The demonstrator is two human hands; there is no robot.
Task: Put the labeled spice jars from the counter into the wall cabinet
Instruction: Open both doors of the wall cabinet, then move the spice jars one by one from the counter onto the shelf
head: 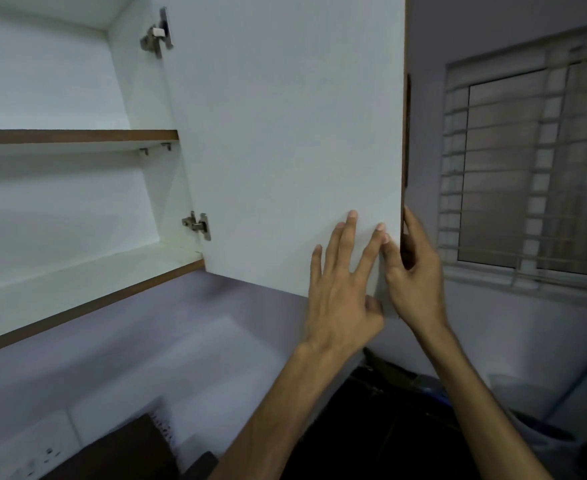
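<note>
Entry: wall cabinet (77,209) stands open, filling the upper left of the frame; its door (285,133) is swung out toward centre, inner white face toward me. My left hand (340,289) lies flat against the door's inner face near the lower free corner, fingers spread, nothing held. My right hand (415,271) wraps the door's free edge, thumb on the inner side and fingers curled behind onto the outer brown face, so it grips the door itself. Both shelves visible, the upper shelf (73,136) and the cabinet floor (87,282), show no jars in the portion I can see. No spice jars appear anywhere in view; the counter, at lower centre of the frame, is dark and mostly hidden by my forearms, so I cannot place them. A barred window (527,168) sits at right. Judgement: only the opening of the cabinet is accomplished; every jar transfer remains, and nothing is stored yet.
</note>
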